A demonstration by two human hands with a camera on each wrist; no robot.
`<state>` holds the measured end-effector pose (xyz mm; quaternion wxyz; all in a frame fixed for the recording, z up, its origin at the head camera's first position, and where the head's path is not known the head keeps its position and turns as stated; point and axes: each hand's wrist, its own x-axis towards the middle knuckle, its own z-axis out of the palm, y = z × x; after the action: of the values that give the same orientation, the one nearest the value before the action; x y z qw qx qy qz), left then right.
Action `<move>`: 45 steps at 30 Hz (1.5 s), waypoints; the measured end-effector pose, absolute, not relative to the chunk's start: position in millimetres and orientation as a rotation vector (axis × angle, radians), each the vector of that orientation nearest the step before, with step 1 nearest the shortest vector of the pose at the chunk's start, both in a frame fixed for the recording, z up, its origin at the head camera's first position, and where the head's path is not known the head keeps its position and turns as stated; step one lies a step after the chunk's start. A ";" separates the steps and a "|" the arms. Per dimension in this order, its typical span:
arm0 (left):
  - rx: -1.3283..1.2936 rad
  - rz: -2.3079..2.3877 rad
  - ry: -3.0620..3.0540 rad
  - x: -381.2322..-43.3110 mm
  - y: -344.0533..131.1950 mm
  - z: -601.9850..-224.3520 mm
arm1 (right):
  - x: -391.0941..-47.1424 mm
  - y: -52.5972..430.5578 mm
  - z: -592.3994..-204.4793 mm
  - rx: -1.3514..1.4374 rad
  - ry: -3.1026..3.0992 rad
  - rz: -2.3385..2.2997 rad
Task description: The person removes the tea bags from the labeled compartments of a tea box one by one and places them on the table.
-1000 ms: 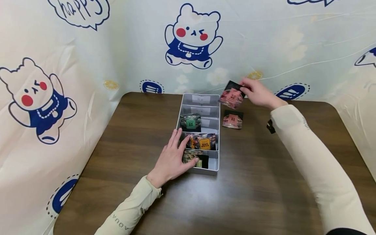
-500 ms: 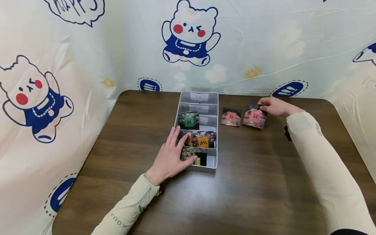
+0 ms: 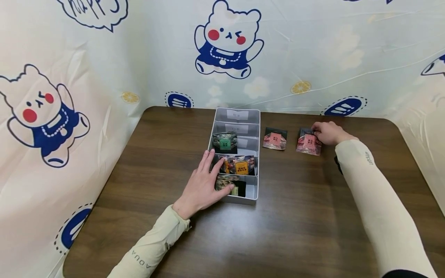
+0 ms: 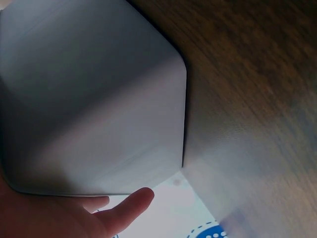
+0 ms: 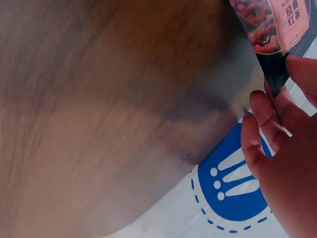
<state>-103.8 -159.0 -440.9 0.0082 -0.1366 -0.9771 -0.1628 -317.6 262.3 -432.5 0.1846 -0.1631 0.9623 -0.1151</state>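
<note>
My right hand (image 3: 331,133) pinches a black-and-pink tea sachet (image 3: 309,143) by its upper right corner, low over the table's back right. Thumb and fingers grip that sachet (image 5: 290,25) in the right wrist view. Another pink tea sachet (image 3: 275,139) lies flat between it and the grey divided box (image 3: 257,162). My left hand (image 3: 201,184) rests on the box's left side with fingers spread, the thumb over the front compartment. The left wrist view shows the box's wall (image 4: 99,114) and part of the left hand (image 4: 59,215).
In the box, a green-labelled sachet (image 3: 225,143), orange-labelled sachets (image 3: 241,167) and a pale-green-labelled sachet (image 3: 236,190) occupy separate compartments. White labels mark the two back compartments. The brown table (image 3: 295,224) meets a printed cloth (image 3: 156,50) behind.
My right hand has carried the pink sachet from beside the box's back end rightward and down to the table, past the other pink one. My left hand stays at the box.
</note>
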 end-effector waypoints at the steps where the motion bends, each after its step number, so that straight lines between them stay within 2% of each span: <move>1: -0.428 -0.505 -3.051 -103.9 -158.8 -441.1 | -317.1 262.3 -433.2 -0.454 2.715 -0.315; 12: -0.416 -0.503 -3.077 -102.9 -159.1 -439.2 | -310.7 263.1 -431.4 -0.387 2.760 -0.338; 22: -0.420 -0.514 -3.059 -100.8 -160.3 -440.2 | -313.0 245.8 -427.4 -0.456 2.912 -0.359; 32: -0.438 -0.510 -3.055 -103.0 -161.0 -439.4 | -308.0 201.6 -405.9 -0.711 3.057 -0.495; 45: -0.422 -0.529 -3.075 -102.0 -161.0 -438.6 | -292.4 114.8 -391.6 -0.994 2.930 -0.896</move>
<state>-102.0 -161.0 -438.6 -0.0037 -0.1341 -0.9766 -0.1680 -292.4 114.8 -391.6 -0.0395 -0.3084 0.9089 -0.2779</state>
